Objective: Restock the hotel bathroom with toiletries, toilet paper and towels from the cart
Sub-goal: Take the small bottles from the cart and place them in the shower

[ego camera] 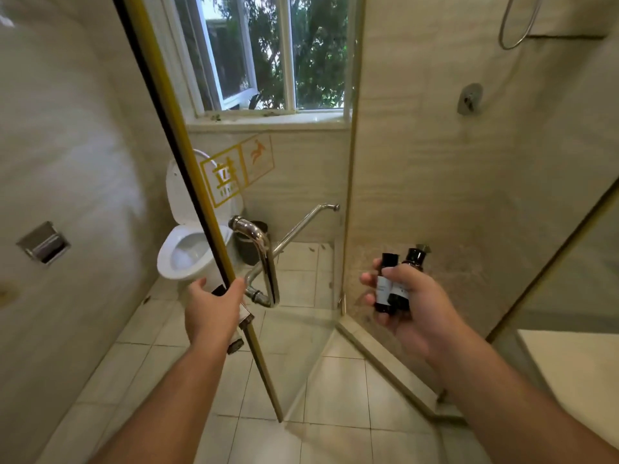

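Head view: the left hand grips the glass shower door by its edge. The right hand, nearer the stall, curls round two upright toiletry bottles, with the stall floor just ahead.

soft window daylight, wide-angle bending at edges

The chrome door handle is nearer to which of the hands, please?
Left. The left hand grips the door edge just beside the handle; the right hand holds two dark bottles farther right.
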